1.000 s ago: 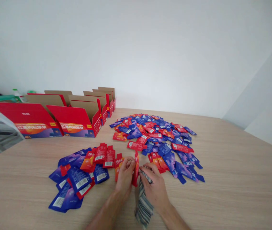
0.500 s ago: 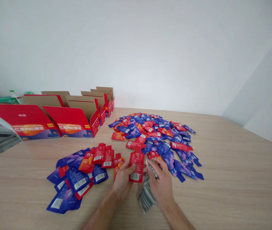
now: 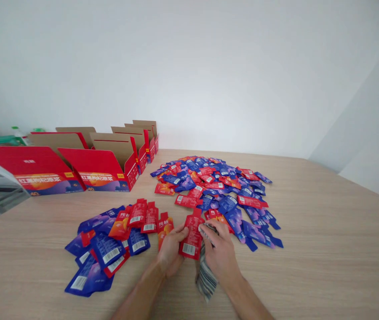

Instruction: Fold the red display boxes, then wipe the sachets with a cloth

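Between thumb and fingers my left hand [image 3: 172, 251] grips a red pouch [image 3: 191, 238], its printed side with the barcode facing me. My right hand [image 3: 219, 251] is closed on a grey striped cloth [image 3: 206, 280], which hangs down below the fingers. The bunched end of the cloth meets the right edge of the red pouch. Just left of my left hand lies an orange-and-red pouch [image 3: 164, 226]. A smaller group of blue pouches [image 3: 107, 249] and red pouches [image 3: 138, 213] is spread further left.
Beyond my hands a large heap of red and blue pouches [image 3: 228, 204] covers the middle of the wooden table [image 3: 326, 249]. Open red cartons [image 3: 92, 166] stand in rows at the back left. A white wall [image 3: 229, 75] rises behind the table.
The cloth in my right hand has moved left, from beside the red pouch onto its edge. The pouch has tilted slightly and come a little nearer to me.
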`<state>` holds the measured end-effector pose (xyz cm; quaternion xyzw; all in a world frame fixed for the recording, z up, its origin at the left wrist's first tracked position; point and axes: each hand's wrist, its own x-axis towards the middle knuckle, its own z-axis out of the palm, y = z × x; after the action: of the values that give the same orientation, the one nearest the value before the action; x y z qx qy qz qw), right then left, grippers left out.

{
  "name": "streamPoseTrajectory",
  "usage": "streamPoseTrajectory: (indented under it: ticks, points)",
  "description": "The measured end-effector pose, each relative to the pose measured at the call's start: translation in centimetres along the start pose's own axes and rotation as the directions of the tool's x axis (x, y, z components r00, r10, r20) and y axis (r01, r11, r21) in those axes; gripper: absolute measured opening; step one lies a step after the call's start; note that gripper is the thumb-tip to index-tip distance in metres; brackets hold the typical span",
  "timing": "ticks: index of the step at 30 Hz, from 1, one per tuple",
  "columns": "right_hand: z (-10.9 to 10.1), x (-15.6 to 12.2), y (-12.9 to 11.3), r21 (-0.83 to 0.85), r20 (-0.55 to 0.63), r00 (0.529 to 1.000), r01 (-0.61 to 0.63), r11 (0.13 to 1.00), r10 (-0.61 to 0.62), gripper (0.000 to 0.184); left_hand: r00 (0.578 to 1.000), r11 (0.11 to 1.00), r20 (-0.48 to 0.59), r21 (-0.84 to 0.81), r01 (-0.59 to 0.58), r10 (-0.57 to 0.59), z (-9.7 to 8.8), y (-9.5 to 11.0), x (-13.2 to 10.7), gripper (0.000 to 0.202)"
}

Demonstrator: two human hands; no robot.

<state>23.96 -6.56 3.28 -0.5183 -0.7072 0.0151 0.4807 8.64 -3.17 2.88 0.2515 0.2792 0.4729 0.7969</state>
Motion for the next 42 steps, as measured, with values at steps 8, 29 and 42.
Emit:
streamPoseTrajectory:
  ticks: [8, 29, 42]
  points:
    - [0.0, 0.1, 0.1, -0.003, 0.101, 0.995, 0.018, 1.000, -0.018, 0.032, 0.997, 0.981, 0.070, 0.188, -0.056, 0.043, 0.3, -0.9, -0.2, 0.034]
    - [1.3, -0.7, 0.9, -0.017, 0.065, 0.993, -0.095, 0.995, 0.096, 0.024, 0.920, -0.562, 0.278, 0.823, -0.079, 0.277, -2.9, -0.6, 1.2, 0.045]
    - [1.4, -0.9, 0.5, -0.016, 0.084, 0.992, -0.098, 0.995, 0.099, 0.026, 0.868, -0.597, 0.125, 0.771, 0.220, 0.481, -0.1, 0.4, 3.3, 0.037]
